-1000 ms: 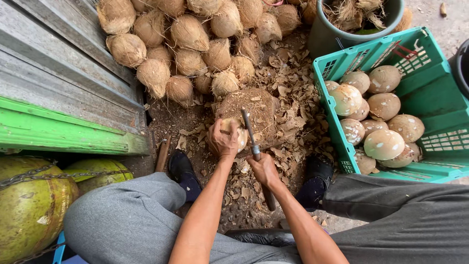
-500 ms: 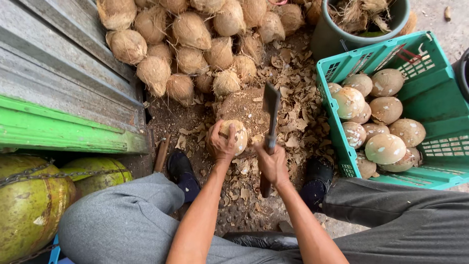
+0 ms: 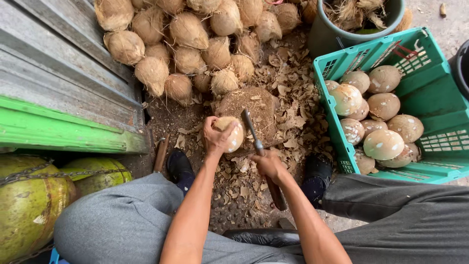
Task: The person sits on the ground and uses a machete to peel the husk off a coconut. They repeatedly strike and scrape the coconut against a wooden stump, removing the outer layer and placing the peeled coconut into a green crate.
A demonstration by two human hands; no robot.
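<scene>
Bare forearms, no sleeves; grey trousers point(image 3: 122, 225) on one leg, darker grey on the other; dark shoes point(image 3: 180, 167) with navy socks.

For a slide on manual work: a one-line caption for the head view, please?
Left hand holds a coconut on a stump; right hand presses a cleaver against it.

The coconut point(image 3: 233, 134) in the left hand point(image 3: 215, 138) looks pale, dry and matt, shaved nearly smooth. The cleaver point(image 3: 251, 129) in the right hand point(image 3: 267, 165) has a dull grey metal blade. The chopping block point(image 3: 251, 110) is rough, fibrous wood. The heaped coconuts point(image 3: 181, 44) are brown, hairy and coarse. The crate point(image 3: 430, 98) is smooth teal plastic with a faint sheen. The trousers point(image 3: 122, 220) are soft grey cloth. The green coconuts point(image 3: 29, 205) look waxy and smooth.
</scene>
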